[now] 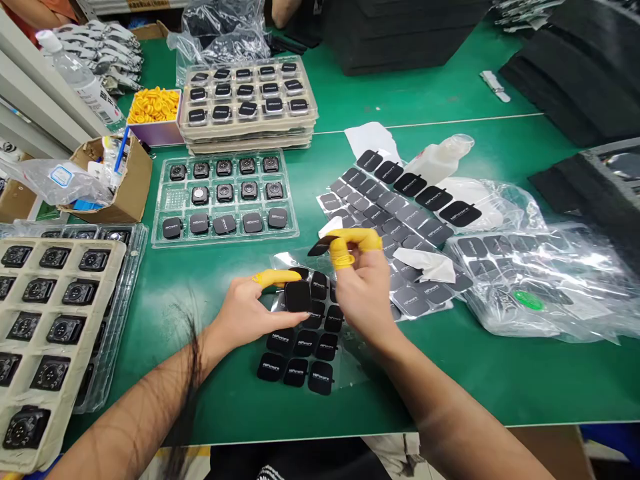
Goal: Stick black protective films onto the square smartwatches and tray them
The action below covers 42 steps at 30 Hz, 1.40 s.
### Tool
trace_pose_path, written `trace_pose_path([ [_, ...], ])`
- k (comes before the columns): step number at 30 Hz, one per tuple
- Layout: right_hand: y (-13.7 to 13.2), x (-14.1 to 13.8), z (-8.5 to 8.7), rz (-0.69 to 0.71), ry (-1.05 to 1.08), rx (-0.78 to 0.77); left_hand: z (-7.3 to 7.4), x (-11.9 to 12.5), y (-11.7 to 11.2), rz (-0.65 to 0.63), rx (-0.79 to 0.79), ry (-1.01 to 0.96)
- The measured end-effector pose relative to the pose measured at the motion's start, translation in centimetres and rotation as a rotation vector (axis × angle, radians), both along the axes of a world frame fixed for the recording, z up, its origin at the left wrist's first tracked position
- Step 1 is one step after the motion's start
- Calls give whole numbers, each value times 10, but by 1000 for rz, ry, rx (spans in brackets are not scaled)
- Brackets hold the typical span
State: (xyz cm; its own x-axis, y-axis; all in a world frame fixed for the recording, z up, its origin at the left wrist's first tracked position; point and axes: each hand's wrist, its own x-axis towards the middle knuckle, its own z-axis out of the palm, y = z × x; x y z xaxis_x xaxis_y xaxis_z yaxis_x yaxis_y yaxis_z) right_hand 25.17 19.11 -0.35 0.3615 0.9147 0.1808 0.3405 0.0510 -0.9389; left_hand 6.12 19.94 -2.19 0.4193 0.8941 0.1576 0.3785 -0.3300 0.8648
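My left hand (250,307) grips a square black watch body (298,297) by its edges, screen side up, a yellow finger cot on the index finger. In my right hand (365,287), yellow-cotted thumb and index finger pinch a thin black screen film (321,245), held tilted above and to the right of the watch body. Beneath both hands lies a clear sheet of black square films (305,343) with white lettering, partly hidden by the hands. Beyond them, a clear plastic tray (225,241) carries watch bodies in its back rows and lettered black squares in its front row.
Stacked trays of watch bodies (60,293) stand at the left, more trays (250,137) at the back. Beside those sit a box of yellow finger cots (155,110) and a water bottle (83,80). Film sheets (395,213), a white bottle (440,160) and plastic-bagged sheets (530,287) lie right.
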Motion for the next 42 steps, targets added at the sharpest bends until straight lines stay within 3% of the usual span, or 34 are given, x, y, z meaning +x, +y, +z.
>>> trace_pose_path([
  [4,-6,14,13,278,269,-196,-5,-1,6,42,6,-15],
  [6,-10,17,15,412,293,-312,-8,-2,10,48,-16,-37],
  [8,-11,17,14,459,294,-387,-10,-3,12,43,-29,-34],
  [19,-13,-2,-5,282,402,-431,-10,0,10,78,-68,-12],
  [42,-14,-7,-10,239,403,-435,-5,2,9,91,-61,-6],
])
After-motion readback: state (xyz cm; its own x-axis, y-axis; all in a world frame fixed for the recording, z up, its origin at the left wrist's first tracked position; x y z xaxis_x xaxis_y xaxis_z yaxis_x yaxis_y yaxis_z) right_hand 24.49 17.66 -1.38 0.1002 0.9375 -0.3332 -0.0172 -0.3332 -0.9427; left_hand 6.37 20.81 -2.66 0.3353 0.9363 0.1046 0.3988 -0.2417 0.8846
